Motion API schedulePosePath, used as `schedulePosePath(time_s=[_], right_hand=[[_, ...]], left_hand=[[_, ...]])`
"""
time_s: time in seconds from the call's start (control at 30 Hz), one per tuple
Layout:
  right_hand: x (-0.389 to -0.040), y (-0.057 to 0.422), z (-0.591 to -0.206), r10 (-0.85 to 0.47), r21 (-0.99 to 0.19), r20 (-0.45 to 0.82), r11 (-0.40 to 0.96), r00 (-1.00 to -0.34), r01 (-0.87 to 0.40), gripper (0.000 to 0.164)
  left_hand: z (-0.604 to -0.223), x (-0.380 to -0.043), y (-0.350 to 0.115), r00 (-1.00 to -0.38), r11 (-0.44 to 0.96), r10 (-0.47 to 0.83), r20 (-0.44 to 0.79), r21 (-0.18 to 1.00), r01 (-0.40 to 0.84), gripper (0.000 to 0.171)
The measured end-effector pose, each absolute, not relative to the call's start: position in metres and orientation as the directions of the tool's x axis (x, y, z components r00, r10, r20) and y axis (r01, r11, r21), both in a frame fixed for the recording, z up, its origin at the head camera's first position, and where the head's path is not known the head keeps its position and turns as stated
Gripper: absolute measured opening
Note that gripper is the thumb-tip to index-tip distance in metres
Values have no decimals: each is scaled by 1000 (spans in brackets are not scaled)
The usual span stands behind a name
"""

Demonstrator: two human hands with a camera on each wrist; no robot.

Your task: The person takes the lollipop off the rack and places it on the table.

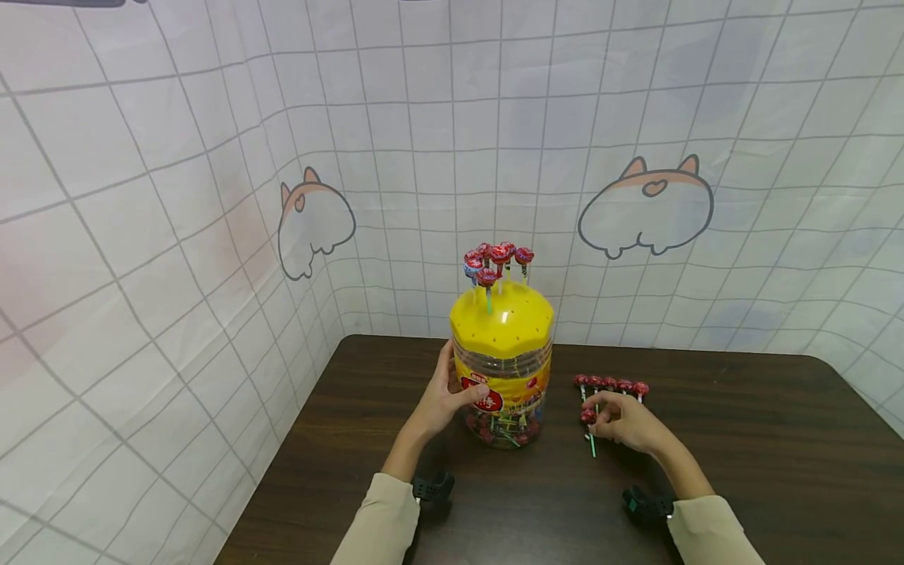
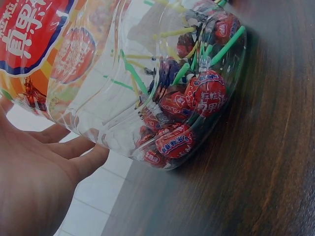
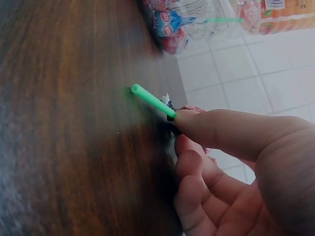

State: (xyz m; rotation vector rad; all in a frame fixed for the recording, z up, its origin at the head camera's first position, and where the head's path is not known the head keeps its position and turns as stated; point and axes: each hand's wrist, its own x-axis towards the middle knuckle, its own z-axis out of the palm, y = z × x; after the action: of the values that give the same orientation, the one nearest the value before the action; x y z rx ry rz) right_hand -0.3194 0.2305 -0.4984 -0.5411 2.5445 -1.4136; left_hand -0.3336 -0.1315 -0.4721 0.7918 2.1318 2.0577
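Note:
A clear plastic lollipop jar [image 1: 503, 369] with a yellow lid [image 1: 503, 318] stands upright on the table. My left hand [image 1: 439, 404] holds its left side, thumb across the label and fingers round the side; the left wrist view shows wrapped lollipops [image 2: 206, 92] inside near the base. Several red-wrapped lollipops and a blue one [image 1: 472, 268] stand upright in the lid. To the right of the jar, my right hand [image 1: 621, 424] pinches a red lollipop [image 1: 588, 416] by its wrapped end. Its green stick [image 3: 152, 101] points toward me, just over the table.
Several red lollipops [image 1: 609, 383] lie in a row on the dark wooden table [image 1: 741, 439], just beyond my right hand. Behind the table's far edge hangs a white checked cloth [image 1: 438, 196] with cartoon animal drawings; it also runs down the left side.

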Motion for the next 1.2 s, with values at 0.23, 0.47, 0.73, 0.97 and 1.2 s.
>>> schedulePosePath(time_s=[0.23, 0.47, 0.73, 0.97, 1.2], right_hand=[[-320, 233, -497, -406, -854, 3, 474, -914, -213, 41], [-320, 242, -488, -412, -849, -5, 482, -911, -214, 39], [-311, 249, -461, -351, -843, 118, 459, -929, -280, 36], [-298, 243, -432, -245, -824, 281, 434, -928, -364, 29], [-277, 214, -394, -129, -825, 445, 326, -886, -462, 28]], left_hand=[[-472, -334, -132, -863, -36, 406, 300, 949, 313, 92], [-471, -333, -133, -860, -34, 409, 305, 947, 320, 91], [-470, -332, -132, -861, -23, 413, 298, 948, 318, 94], [-472, -333, -132, -863, -20, 409, 296, 949, 315, 94], [-473, -333, -131, -868, -10, 401, 295, 948, 317, 95]])
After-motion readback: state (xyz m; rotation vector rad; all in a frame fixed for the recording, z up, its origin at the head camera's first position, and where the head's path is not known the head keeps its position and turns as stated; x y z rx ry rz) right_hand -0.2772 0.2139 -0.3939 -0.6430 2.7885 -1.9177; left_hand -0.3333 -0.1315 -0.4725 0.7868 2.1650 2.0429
